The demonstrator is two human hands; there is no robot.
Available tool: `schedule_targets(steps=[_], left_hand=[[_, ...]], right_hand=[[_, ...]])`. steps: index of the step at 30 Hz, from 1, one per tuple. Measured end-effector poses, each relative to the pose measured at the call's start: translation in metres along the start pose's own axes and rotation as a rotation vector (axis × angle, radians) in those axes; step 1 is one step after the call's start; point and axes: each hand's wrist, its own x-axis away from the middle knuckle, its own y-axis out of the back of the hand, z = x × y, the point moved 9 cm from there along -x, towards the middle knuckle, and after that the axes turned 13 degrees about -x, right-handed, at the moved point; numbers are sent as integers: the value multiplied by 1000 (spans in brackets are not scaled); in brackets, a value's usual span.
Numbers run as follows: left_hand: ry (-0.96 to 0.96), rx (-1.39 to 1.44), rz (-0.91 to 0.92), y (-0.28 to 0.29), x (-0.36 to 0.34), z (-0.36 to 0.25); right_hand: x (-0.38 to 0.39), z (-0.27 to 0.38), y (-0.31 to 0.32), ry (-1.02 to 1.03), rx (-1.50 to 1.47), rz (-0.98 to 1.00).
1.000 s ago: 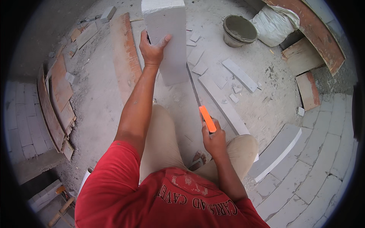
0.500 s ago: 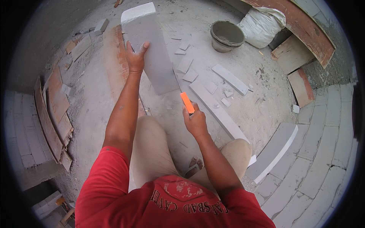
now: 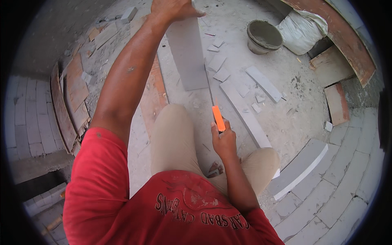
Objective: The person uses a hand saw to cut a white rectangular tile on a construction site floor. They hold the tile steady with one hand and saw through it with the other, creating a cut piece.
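Note:
A long pale grey lightweight concrete block point(image 3: 187, 57) rises in front of me, its lower end by the floor. My left hand point(image 3: 173, 10) is closed over its far upper end, thumb stretched along the top; the other fingers are partly hidden. Low and to the right, my right hand point(image 3: 224, 141) wraps round the orange handle of a hand saw point(image 3: 219, 118). The thin saw blade point(image 3: 209, 83) points away from me along the block's right edge. Whether the blade touches the block, I cannot tell.
Long cut concrete strips point(image 3: 247, 114) and small offcuts point(image 3: 217, 62) lie right of the block. Farther off stand a mortar bucket point(image 3: 264, 38) and a white sack point(image 3: 302, 32). A stained board point(image 3: 155, 90) lies left; a slab point(image 3: 300, 167) rests at right beside a block wall point(image 3: 343, 196).
My left hand has moved up the block to its far end. My right hand has drawn the saw back toward me. The view has shifted, and the block leans less to the left.

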Motion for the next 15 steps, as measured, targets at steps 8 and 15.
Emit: schedule_targets(steps=[8,15], left_hand=[[13,-49,-77,-8,-26,0],[39,17,17,-21,-33,21]], right_hand=[[-48,17,8,40,88,58],[-46,-8,-12,96,-30,38]])
